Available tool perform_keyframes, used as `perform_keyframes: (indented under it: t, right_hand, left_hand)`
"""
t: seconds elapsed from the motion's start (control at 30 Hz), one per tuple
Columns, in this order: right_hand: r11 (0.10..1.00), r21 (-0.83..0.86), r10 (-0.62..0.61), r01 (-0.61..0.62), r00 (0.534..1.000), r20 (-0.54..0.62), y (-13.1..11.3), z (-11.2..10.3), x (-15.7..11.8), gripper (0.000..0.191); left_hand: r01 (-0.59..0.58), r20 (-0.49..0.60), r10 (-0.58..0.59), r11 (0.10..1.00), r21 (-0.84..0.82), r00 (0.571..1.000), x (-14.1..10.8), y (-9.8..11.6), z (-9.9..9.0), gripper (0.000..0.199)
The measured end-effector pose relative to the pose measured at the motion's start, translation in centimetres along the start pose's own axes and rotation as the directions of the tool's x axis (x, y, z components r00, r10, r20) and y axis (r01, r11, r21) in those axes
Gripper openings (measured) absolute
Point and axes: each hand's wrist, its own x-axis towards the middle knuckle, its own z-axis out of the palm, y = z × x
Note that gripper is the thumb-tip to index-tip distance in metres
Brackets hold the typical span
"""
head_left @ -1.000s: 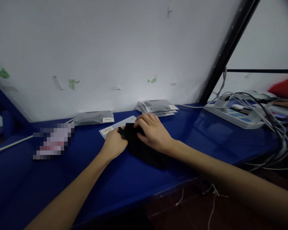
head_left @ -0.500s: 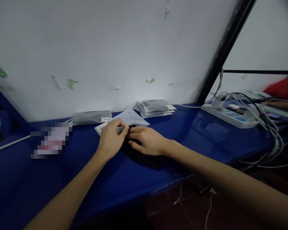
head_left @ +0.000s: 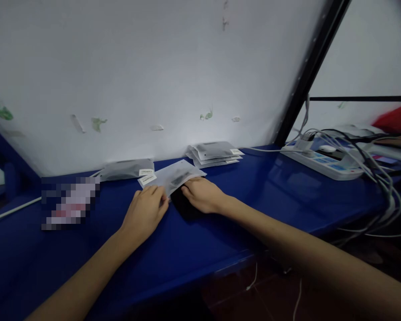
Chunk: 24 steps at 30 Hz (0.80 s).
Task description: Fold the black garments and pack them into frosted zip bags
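A frosted plastic bag (head_left: 169,174) with a white label lies on the blue table, its mouth turned towards me. Part of a soft black item (head_left: 187,208), seemingly cloth, is inside; the rest sticks out at the near side. My left hand (head_left: 150,207) is closed, thumb and fingers pinching the bag's near left edge. With its fingertips hidden under the upper film, my right hand (head_left: 203,194) grips the black item at the bag's mouth. What kind of item it is does not show.
Filled frosted bags lie in a stack (head_left: 215,152) at the back, and another bag (head_left: 127,169) lies behind on the left. A blurred-out packet (head_left: 71,203) is at left. Right stands a power strip (head_left: 324,162) with tangled cables (head_left: 384,187). A white wall (head_left: 153,67) rises behind.
My right hand has pushed forward, fingers now under the bag's film, with more of the black item inside. The left hand has shifted down and left to the bag's edge.
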Motion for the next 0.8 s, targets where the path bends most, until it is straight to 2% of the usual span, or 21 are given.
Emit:
perform_keyframes:
  t: [0.1, 0.17, 0.23, 0.37, 0.5, 0.57, 0.67, 0.73, 0.8]
  right_hand:
    - [0.999, 0.039, 0.005, -0.005, 1.000, -0.019, -0.5, 0.2, 1.0, 0.029]
    - [0.988, 0.152, 0.044, -0.030, 0.995, -0.090, -0.7, -0.1, 1.2, 0.028]
    - [0.973, 0.232, 0.030, 0.001, 0.991, -0.132, -0.7, -0.5, 0.7, 0.025]
    - [0.968, 0.192, -0.154, 0.162, 0.987, -0.052, -0.3, -0.8, -0.4, 0.018]
    - [0.990, 0.128, -0.053, 0.056, 0.998, -0.023, -0.1, -0.5, 0.0, 0.025]
    - [0.983, 0.170, -0.065, 0.071, 0.997, -0.043, 0.0, -0.6, 0.4, 0.025]
    - [0.936, 0.273, -0.200, 0.221, 0.974, -0.103, 0.2, -1.3, -0.3, 0.024]
    - [0.893, 0.292, -0.322, 0.343, 0.939, -0.117, 0.4, -1.9, -1.3, 0.026]
    - [0.857, 0.261, -0.438, 0.445, 0.895, -0.087, 0.5, -2.1, -2.4, 0.037]
  left_hand:
    - [-0.067, 0.017, 0.068, 0.996, -0.058, 0.998, -0.2, 0.2, -0.1, 0.012]
    - [-0.050, 0.001, 0.050, 0.996, -0.068, 0.999, -0.3, 0.1, -0.1, 0.012]
    - [-0.034, -0.014, 0.033, 0.997, -0.064, 0.999, -0.4, 0.0, 0.0, 0.012]
    - [-0.054, 0.002, 0.054, 0.997, -0.058, 0.999, -0.4, 0.0, 0.0, 0.012]
    - [-0.075, 0.006, 0.075, 0.996, -0.057, 0.997, -0.4, 0.2, -0.3, 0.015]
    - [-0.057, 0.002, 0.057, 0.996, -0.073, 0.998, -0.5, 0.2, -0.3, 0.014]
    - [0.010, 0.000, -0.010, 0.994, -0.111, 1.000, -0.6, 0.0, -0.2, 0.011]
    - [0.047, 0.006, -0.046, 0.990, -0.135, 0.999, -0.5, -0.1, -0.1, 0.009]
    - [0.054, 0.016, -0.052, 0.987, -0.154, 0.999, -0.5, -0.1, -0.1, 0.009]
